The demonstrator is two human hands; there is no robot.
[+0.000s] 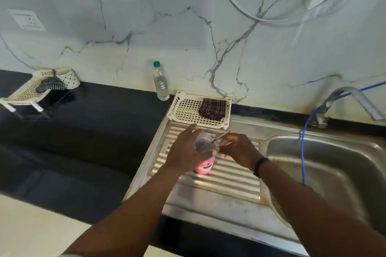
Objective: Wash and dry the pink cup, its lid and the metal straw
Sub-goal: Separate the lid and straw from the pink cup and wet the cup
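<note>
The pink cup stands on the ribbed steel drainboard, with a clear lid on top. My left hand wraps around the cup's upper part from the left. My right hand is just right of the lid and pinches the thin metal straw, which slants up and to the right over the lid. The straw's lower end is near the lid's middle; whether it is inside the cup I cannot tell.
A cream plastic basket with a folded dark checked cloth sits behind the cup. The sink basin and tap with a blue cord are to the right. A water bottle and a second rack stand on the black counter.
</note>
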